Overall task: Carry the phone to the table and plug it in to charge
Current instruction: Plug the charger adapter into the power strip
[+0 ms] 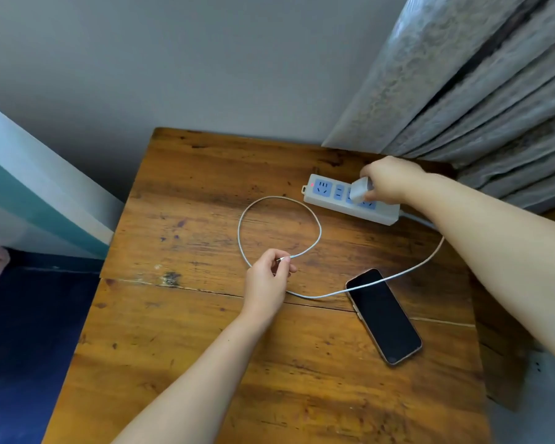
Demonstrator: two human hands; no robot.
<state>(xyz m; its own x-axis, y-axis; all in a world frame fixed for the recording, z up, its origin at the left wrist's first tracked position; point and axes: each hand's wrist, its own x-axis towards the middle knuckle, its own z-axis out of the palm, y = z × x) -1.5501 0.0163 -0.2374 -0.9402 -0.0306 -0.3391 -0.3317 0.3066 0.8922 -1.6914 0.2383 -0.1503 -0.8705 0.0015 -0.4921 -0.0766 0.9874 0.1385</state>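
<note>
No readable brand or writing anywhere; the strip (pixel 350 200) shows only blue socket faces and one red light at its left end. One phone (pixel 385 315) lies face up, screen dark, on the near right of the table (pixel 205 363), nothing plugged into it. One white cable (pixel 247 213) loops across the middle of the table and runs over the phone's far end. Left hand (pixel 266 283) pinches the cable's free plug between fingertips, closed on it. Right hand (pixel 388 179) grips the single white charger (pixel 361 189), held against the strip at the far right. The table is worn, stained wood with cracks, set against a grey wall (pixel 205 59), with a grey curtain (pixel 478 91) at far right and dark blue floor (pixel 23 347) on the left.
</note>
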